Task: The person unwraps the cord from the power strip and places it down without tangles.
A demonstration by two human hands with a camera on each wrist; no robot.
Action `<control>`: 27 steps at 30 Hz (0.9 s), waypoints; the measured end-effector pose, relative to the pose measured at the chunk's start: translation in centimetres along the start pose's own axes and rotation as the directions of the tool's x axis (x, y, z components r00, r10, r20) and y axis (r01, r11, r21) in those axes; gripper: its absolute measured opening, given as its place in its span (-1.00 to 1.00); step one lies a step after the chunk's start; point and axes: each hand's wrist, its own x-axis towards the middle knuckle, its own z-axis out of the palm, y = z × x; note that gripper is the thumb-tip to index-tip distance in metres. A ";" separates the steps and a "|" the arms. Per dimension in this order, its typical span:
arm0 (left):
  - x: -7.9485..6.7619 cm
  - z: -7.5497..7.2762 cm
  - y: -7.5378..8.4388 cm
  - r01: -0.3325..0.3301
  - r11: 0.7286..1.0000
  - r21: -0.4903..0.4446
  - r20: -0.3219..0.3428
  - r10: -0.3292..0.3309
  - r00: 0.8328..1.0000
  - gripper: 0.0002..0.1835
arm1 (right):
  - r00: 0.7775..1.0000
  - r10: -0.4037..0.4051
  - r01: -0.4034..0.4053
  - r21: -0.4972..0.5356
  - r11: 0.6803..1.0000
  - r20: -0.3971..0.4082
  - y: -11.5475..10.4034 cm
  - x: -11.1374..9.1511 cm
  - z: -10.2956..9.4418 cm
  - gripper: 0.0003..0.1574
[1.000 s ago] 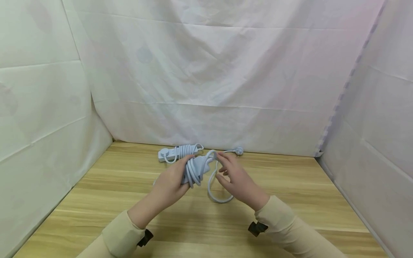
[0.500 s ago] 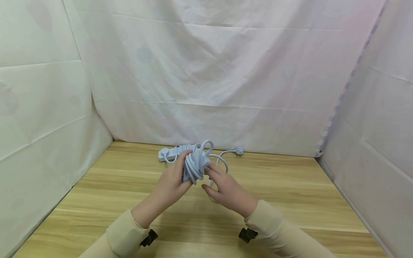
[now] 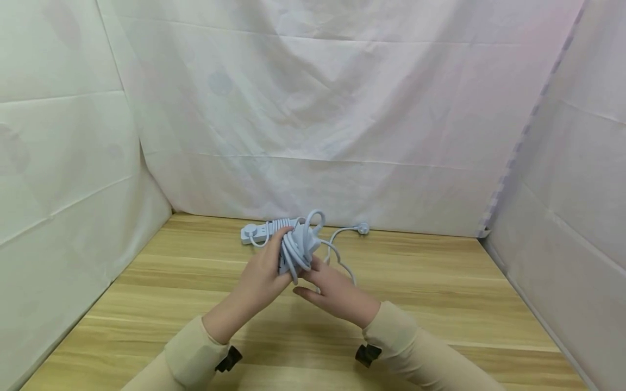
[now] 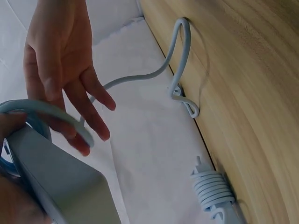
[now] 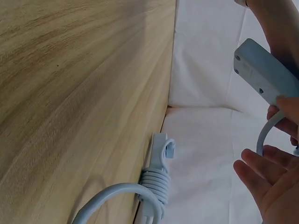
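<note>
At the bottom of the head view, two beige sleeves (image 3: 418,347) come in from the lower corners, a small black wrist device (image 3: 228,359) at each cuff. Just above, left of centre, the left hand (image 3: 256,279) grasps a pale power strip (image 5: 266,70) at the middle of the frame, held above the table (image 3: 440,304), its thumb lying along the wound cord (image 3: 294,255). The right hand (image 3: 337,288), right of centre, looks relaxed rather than clenched: the left wrist view shows its fingers loosely extended close to the cord, though I cannot tell whether they press it. The strip's casing looks like hard, smooth plastic, probably fairly light, not easily broken, a little slippery. The cord seems thick and springy; one loop stands up by itself at the upper end, so slack turns would tend to slide off there. The best hold is likely across the strip's middle, thumb pinning the turns, with the free cord guided near the last turn. Farther up, a loose length (image 3: 344,266) curves over the table towards a plug (image 3: 363,228) right of centre. Left of it lies a second strip (image 3: 262,233), neatly wrapped, near the white curtain (image 3: 342,108) filling the upper frame.
</note>
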 end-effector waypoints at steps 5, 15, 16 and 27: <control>0.3 -0.3 -0.5 0.071 0.997 0.035 0.023 -0.071 0.997 -0.20 | 0.999 -0.029 0.030 0.022 0.999 -0.038 0.2 -0.2 0.0 -0.66; 0.1 -0.6 -2.1 0.123 0.981 0.148 0.031 -0.129 0.991 -0.24 | 0.973 -0.175 0.176 -0.009 0.984 -0.153 0.7 -1.1 -0.7 -0.84; 0.1 -0.6 -2.2 0.115 0.978 0.171 0.021 -0.120 0.992 -0.25 | 0.970 -0.182 0.181 -0.021 0.983 -0.159 0.6 -1.1 -0.8 -0.84; -0.2 -0.6 -2.9 0.076 0.949 0.305 0.012 -0.084 0.996 -0.30 | 0.947 -0.221 0.198 -0.118 0.973 -0.233 0.4 -1.5 -3.2 -0.81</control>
